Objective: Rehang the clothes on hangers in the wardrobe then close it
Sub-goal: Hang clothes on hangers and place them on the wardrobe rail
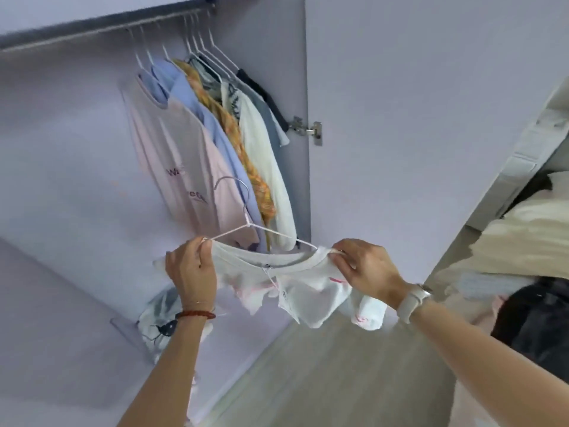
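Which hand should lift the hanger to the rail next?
Probably left. The left hand pinches the shirt at the shoulder nearest the hook and sits under the rail's free stretch. The right hand grips the far shoulder.

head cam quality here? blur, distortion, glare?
Head view: wide-angle bends the metal hanging rail; soft overall, print on the hanging pink T-shirt smeared; even light, no glare; left hand and right hand gripping the white T-shirt readable.

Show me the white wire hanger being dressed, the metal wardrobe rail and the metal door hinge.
white wire hanger [246, 221]: head view, neck below the hook.
metal wardrobe rail [92, 30]: head view, bare stretch left of the hooks.
metal door hinge [308, 130]: head view, its arm.
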`<action>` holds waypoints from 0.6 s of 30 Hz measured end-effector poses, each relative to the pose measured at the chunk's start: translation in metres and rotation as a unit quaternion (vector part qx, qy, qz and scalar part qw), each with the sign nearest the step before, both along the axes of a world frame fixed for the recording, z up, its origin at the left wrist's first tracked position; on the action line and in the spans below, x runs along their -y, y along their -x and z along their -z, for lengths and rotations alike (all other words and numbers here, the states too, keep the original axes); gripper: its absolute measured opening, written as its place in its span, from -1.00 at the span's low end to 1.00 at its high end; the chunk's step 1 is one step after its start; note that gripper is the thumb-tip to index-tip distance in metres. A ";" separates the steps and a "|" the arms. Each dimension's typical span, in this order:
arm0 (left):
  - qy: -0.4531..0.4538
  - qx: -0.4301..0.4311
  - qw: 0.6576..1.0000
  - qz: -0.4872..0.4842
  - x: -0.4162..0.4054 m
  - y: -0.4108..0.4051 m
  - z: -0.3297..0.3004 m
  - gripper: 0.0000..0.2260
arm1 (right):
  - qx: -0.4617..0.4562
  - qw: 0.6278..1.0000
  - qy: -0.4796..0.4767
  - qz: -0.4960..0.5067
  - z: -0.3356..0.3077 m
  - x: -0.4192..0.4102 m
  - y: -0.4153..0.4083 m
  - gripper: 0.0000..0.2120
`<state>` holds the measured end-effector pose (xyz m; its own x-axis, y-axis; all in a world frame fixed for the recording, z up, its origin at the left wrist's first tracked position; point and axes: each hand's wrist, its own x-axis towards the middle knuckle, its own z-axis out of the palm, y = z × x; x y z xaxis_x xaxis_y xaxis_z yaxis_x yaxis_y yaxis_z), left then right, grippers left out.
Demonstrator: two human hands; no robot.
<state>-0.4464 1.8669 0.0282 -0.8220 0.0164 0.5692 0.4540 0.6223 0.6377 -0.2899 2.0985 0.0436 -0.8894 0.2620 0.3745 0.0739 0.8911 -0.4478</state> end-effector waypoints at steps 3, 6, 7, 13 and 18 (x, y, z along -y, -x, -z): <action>-0.038 0.020 0.997 -0.061 0.022 0.029 -0.024 -0.85 | -0.045 0.998 -0.003 -0.052 -0.028 0.017 0.046 -0.79; -0.062 0.068 0.991 -0.094 0.037 0.055 -0.050 -0.79 | -0.084 0.993 0.007 -0.087 -0.047 0.028 0.086 -0.85; -0.070 0.081 0.989 -0.102 0.040 0.062 -0.058 -0.76 | -0.093 0.991 0.019 -0.093 -0.051 0.030 0.101 -0.87; -0.009 -0.053 0.990 -0.129 0.037 0.078 -0.112 -0.63 | -0.111 0.984 0.113 -0.077 -0.068 0.042 0.190 -0.83; 0.081 -0.187 0.961 -0.186 0.022 0.100 -0.173 -0.60 | -0.130 0.971 0.161 -0.116 -0.101 0.057 0.257 -0.83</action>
